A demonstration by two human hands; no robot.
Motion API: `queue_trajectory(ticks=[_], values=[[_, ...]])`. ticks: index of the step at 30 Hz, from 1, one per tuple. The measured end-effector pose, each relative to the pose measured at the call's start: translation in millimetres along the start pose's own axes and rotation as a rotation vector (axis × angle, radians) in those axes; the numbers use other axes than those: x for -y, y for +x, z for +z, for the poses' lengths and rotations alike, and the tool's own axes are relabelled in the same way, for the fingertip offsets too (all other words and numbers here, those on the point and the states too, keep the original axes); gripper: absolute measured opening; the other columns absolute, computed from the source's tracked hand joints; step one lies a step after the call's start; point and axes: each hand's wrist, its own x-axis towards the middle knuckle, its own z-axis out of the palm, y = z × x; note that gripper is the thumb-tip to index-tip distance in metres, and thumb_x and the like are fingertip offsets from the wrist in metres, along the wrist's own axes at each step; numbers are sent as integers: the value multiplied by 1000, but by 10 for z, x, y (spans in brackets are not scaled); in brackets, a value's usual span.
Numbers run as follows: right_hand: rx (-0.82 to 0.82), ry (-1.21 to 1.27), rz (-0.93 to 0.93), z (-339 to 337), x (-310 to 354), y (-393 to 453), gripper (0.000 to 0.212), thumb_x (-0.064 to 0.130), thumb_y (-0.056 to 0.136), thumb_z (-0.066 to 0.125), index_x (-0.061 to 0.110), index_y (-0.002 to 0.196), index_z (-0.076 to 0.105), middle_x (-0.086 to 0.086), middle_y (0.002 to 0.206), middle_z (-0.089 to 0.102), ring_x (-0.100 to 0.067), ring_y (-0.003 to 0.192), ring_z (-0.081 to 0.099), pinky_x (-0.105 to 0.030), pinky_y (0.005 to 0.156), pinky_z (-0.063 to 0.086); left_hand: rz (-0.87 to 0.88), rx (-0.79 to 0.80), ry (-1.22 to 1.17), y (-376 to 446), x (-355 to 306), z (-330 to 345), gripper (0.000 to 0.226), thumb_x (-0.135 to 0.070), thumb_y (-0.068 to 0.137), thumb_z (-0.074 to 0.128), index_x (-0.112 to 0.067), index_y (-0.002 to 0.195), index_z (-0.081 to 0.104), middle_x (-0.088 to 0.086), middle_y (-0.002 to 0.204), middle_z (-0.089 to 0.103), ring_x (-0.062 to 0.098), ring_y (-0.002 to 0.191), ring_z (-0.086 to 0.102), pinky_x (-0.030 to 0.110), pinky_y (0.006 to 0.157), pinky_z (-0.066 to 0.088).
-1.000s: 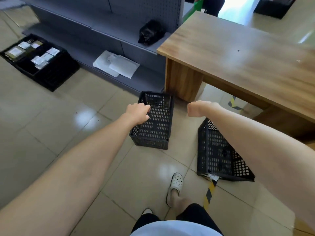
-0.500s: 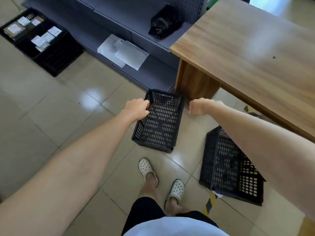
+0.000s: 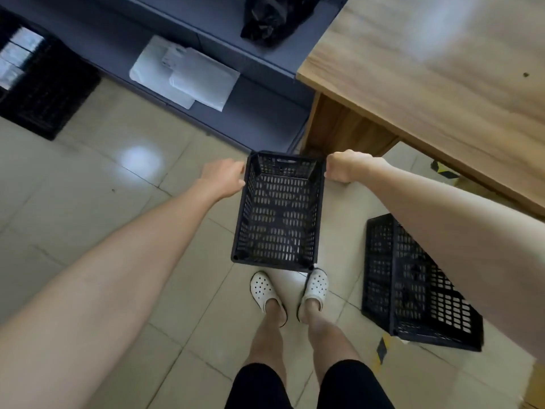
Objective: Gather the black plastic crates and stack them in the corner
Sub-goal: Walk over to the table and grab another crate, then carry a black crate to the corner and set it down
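A black perforated plastic crate (image 3: 278, 214) sits straight ahead of me, just beyond my feet, its open top facing up. My left hand (image 3: 222, 178) grips the far left corner of its rim. On the opposite rim, my right hand (image 3: 348, 166) is closed at the far right corner. Whether the crate rests on the tiles or is lifted I cannot tell. A second black crate (image 3: 413, 287) lies tipped on its side on the floor to my right, partly hidden by my right forearm. A third black crate (image 3: 44, 93) holding small packets stands at the far left.
A wooden desk (image 3: 427, 69) overhangs the upper right, close to my right hand. A low grey shelf unit (image 3: 253, 113) runs along the back with white envelopes (image 3: 182, 73) and a black bag (image 3: 271, 16). My feet in white clogs (image 3: 290, 290) stand behind the crate.
I have stepped up to the crate. My right hand, which hovered beside it, now grips its right rim; my left hand stays on the left rim. The view has tilted downward.
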Motion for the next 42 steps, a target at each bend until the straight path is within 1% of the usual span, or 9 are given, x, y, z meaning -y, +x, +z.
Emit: queue_trajectory(ticks=[5, 10, 13, 17, 21, 29, 33, 37, 42], values=[[11, 40, 26, 324, -48, 551, 28, 33, 99, 47, 18, 118, 61, 0, 88, 54, -24, 77, 55, -29, 62, 41, -21, 20, -22, 458, 61, 437, 37, -34, 92, 53, -21, 126, 56, 8, 125, 61, 32, 111, 58, 37, 76, 44], [106, 46, 19, 960, -185, 1061, 31, 32, 99, 41, 17, 120, 59, -7, 113, 64, -28, 94, 61, -33, 73, 46, -190, 135, -336, 919, 92, 1127, 46, -40, 89, 62, -22, 130, 51, 5, 129, 58, 28, 115, 56, 41, 92, 48], [137, 35, 70, 1451, -345, 1354, 34, 32, 100, 38, 15, 121, 58, -8, 117, 63, -25, 92, 57, -31, 70, 38, -228, 162, -457, 1192, 150, 1621, 53, -40, 88, 66, -19, 134, 47, 8, 131, 57, 28, 117, 55, 42, 95, 46], [233, 51, 165, 2083, -519, 1732, 50, 44, 98, 38, 15, 139, 42, -10, 131, 55, -29, 109, 56, -33, 78, 39, -310, 152, -560, 1511, 178, 2257, 71, -43, 87, 67, -16, 142, 33, 14, 139, 48, 33, 124, 50, 49, 101, 43], [273, 206, 243, 2639, -565, 2075, 72, 55, 94, 41, 14, 151, 22, -12, 142, 46, -32, 122, 52, -39, 96, 43, -425, 155, -641, 1735, 216, 2812, 85, -43, 86, 68, -17, 150, 18, 17, 152, 28, 38, 135, 37, 53, 108, 35], [281, 553, 378, 3350, -568, 2645, 78, 46, 94, 51, 5, 151, 16, -18, 143, 44, -34, 126, 48, -36, 98, 42, -585, 217, -855, 2087, 364, 3558, 100, -38, 85, 72, -12, 155, 4, 18, 158, 20, 36, 142, 27, 47, 113, 28], [249, 748, 469, 3473, -576, 2802, 75, 39, 95, 55, 5, 149, 17, -17, 143, 44, -32, 125, 49, -33, 92, 42, -649, 284, -1061, 2244, 402, 3729, 96, -41, 81, 75, -11, 152, 19, 11, 155, 32, 31, 140, 34, 44, 111, 33], [253, 853, 527, 3420, -620, 2829, 72, 37, 93, 59, 4, 147, 24, -16, 144, 43, -31, 126, 48, -38, 104, 45, -748, 260, -1201, 2297, 405, 3747, 74, -37, 84, 73, -4, 141, 40, 11, 144, 47, 29, 131, 44, 36, 90, 35], [294, 819, 537, 3329, -627, 2689, 72, 39, 91, 62, 5, 144, 29, -16, 139, 46, -29, 120, 52, -39, 97, 51, -810, 267, -1231, 2069, 382, 3752, 73, -40, 80, 75, -3, 136, 45, 12, 134, 55, 29, 121, 52, 40, 95, 43]])
